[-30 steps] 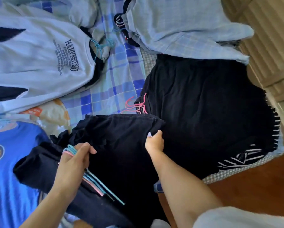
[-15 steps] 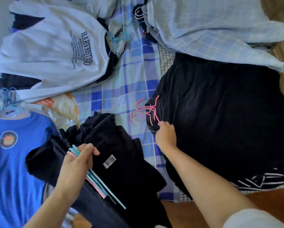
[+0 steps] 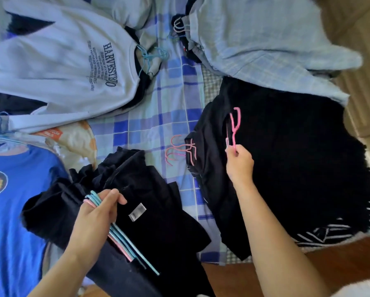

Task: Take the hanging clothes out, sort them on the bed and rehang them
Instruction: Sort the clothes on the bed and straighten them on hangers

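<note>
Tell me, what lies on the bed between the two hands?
In the head view, black clothes, checked sheet and loose pink hangers separate left hand from right hand.

Matt cloth garments (image 3: 297, 168), smooth hangers (image 3: 235, 125)

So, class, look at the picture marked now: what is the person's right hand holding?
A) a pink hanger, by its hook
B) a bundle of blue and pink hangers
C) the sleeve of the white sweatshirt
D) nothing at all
A: the right hand pinches the hook of a pink hanger above the black clothes pile, while the bundle of blue and pink hangers is in the left hand.
</note>
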A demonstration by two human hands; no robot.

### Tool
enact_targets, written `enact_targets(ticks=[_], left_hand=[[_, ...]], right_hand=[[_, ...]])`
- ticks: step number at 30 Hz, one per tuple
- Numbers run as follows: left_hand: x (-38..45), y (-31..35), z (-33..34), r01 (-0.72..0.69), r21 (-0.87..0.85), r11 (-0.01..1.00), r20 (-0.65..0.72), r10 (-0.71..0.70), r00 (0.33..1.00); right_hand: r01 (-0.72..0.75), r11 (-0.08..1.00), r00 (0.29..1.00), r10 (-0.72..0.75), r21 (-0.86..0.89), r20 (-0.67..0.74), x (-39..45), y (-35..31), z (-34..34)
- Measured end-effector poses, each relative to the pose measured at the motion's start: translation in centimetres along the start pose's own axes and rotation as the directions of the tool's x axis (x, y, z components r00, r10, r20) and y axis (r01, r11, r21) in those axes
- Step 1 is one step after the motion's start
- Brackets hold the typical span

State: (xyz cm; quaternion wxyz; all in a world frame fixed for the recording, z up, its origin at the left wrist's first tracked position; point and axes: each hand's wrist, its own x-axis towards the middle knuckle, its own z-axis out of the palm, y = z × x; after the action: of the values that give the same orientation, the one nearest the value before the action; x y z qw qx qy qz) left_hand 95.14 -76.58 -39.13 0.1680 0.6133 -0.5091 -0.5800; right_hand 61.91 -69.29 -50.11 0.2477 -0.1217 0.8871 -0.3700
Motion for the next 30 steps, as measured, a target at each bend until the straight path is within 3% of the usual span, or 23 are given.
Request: enact_targets(ticks=[2, 5, 10, 15, 18, 21, 25, 30], left_hand=[[0.2, 0.3, -0.2, -0.014, -0.006, 1.000, 0.035, 0.014, 0.999], [0.1, 1.1, -0.4, -0.049, -0.017, 0.999, 0.109, 0.050, 0.993], [-1.9, 2.8, -1.3, -0.129, -0.036, 0.991, 0.209, 0.134, 0.969], [-5.1, 4.2, -3.3, -0.269, -0.070, 0.961, 0.306, 0.277, 0.911], [-6.8, 5.4, -4.4, -0.359, -0.050, 0.932, 0.322, 0.355, 0.878], [-9.4, 8.5, -5.9, -0.354, -0.120, 0.927, 0.312, 0.374, 0.873], [-12.9, 12.9, -8.4, -0.405, -0.266, 0.875, 0.325, 0.477, 0.817], [-18.0, 17.9, -11.5, -0.456, -0.405, 0.792, 0.358, 0.596, 0.719]], right_hand=[[-0.016, 1.000, 0.977, 0.011, -0.020, -0.212, -0.3, 0.1, -6.6], [-0.093, 0.996, 0.879, 0.077, -0.011, -0.471, -0.3, -0.1, -15.5], [0.128, 0.988, 0.878, -0.156, -0.092, -0.453, -6.2, -4.5, -24.9], [0.254, 0.962, 0.812, -0.266, -0.095, -0.520, -16.6, -10.9, -30.5], [0.319, 0.918, 0.753, -0.396, -0.235, -0.526, -22.4, -16.5, -32.5], [0.329, 0.839, 0.689, -0.528, -0.434, -0.497, -28.7, -23.3, -34.6], [0.362, 0.748, 0.525, -0.656, -0.556, -0.542, -35.9, -31.3, -37.3], [0.477, 0.695, 0.576, -0.709, -0.537, -0.406, -38.9, -35.3, -35.2]])
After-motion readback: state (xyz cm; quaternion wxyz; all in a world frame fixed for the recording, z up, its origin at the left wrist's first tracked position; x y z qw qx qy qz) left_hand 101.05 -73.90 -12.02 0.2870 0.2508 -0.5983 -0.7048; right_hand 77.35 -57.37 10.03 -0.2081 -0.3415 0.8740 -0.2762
